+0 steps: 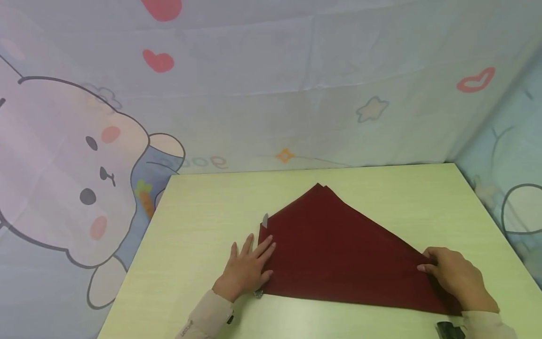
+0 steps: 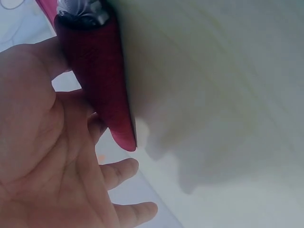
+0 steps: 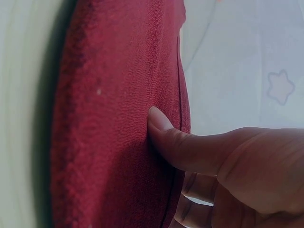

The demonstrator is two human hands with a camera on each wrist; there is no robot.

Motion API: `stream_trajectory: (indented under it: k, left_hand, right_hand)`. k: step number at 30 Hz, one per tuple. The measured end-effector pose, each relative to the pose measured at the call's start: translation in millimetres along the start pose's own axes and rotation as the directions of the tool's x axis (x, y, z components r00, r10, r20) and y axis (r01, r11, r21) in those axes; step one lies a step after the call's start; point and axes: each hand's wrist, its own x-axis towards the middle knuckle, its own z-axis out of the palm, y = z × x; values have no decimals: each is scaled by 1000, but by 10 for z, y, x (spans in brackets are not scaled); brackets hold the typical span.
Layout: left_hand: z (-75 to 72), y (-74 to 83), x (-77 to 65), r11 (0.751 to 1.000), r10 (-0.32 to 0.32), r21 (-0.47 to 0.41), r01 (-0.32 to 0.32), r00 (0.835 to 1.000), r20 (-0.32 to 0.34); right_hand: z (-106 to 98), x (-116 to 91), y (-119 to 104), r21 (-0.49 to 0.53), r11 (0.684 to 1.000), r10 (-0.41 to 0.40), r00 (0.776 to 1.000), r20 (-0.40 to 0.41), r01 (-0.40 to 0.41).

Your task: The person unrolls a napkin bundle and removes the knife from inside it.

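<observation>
A dark red folded cloth lies on the table, its outline rising to a peak at the far side. My left hand rests at the cloth's left edge with fingers spread, the fingertips and thumb overlapping the fabric. A small pale grey tip shows at the upper left corner. At the lower left corner, a shiny silvery piece appears in the left wrist view; its kind is unclear. My right hand pinches the slanting right edge, thumb on top and the other fingers behind the fabric.
The pale yellow table reaches back to a printed curtain with hearts and a bear-like figure. More curtain hangs along the right side. A black strap piece sits by the right cuff.
</observation>
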Motion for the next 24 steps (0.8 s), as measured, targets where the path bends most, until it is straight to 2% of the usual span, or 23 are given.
stream_trajectory:
  k: [11,17,20,24]
  left_hand:
    - [-21,-75,-75,1000,-26,1,26,1000,-5]
    - [18,-162,-168,991,-100,-88,99,995,-9]
    - [29,-185,-198,985,-112,-136,110,994,-8]
    - [10,-164,-206,988,-116,-108,114,993,-15]
  right_hand:
    - [3,10,26,-2,1000,-14,1000,-9,14]
    - [-6,9,25,-11,1000,-15,1000,-13,15]
    - [-17,14,21,-12,1000,-20,1000,-14,19]
    - [-22,26,5,-15,1000,-22,1000,-13,22]
